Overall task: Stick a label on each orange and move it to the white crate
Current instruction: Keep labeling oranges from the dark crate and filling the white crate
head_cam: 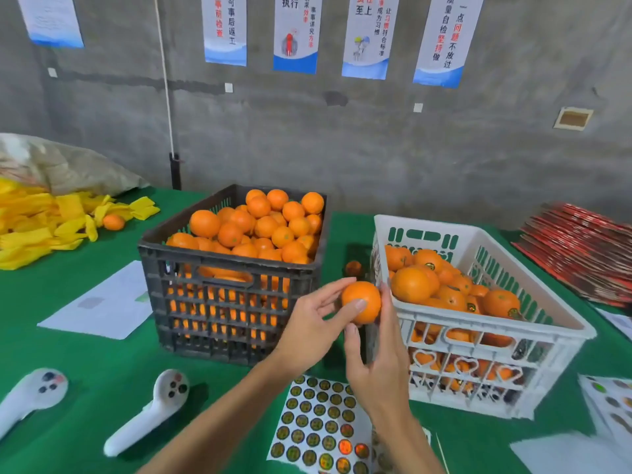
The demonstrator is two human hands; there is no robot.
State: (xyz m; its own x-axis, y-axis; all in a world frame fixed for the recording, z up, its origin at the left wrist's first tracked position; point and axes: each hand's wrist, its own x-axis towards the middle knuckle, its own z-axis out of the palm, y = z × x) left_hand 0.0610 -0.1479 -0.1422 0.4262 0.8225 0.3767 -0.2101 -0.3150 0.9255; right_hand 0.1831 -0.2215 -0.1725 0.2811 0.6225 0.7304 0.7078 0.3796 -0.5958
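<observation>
Grey concrete is running along the back of the room, with a row of printed posters (pixel 295 32) hanging on it above a green tabletop (pixel 85 357). Toward the middle of that tabletop a black crate (pixel 219 302) is sitting heaped with oranges, and just to its right, nearer the right edge, a white crate (pixel 496 336) is standing partly filled with oranges, several of them showing small round labels.

Both hands are meeting in the gap between the two crates, raised above the tabletop, around a single orange (pixel 361 301). The left hand (pixel 311 328) is gripping it from the left, thumb lying across the near face and fingers reaching over the top. The right hand (pixel 376 364) is cupping it from below and from the right, fingers curling up its far side close to the white crate's near rim.

Under the forearms, at the near edge, a sticker sheet (pixel 318 425) of round labels is lying flat. Left of it two white handheld controllers (pixel 150 410) are resting on the cloth, and a white paper sheet (pixel 102 306) is lying left of the black crate. Yellow foam nets (pixel 41 224) are piling up at the far left corner, with one loose orange among them. Red folded cartons (pixel 581 258) are stacking up at the right edge.
</observation>
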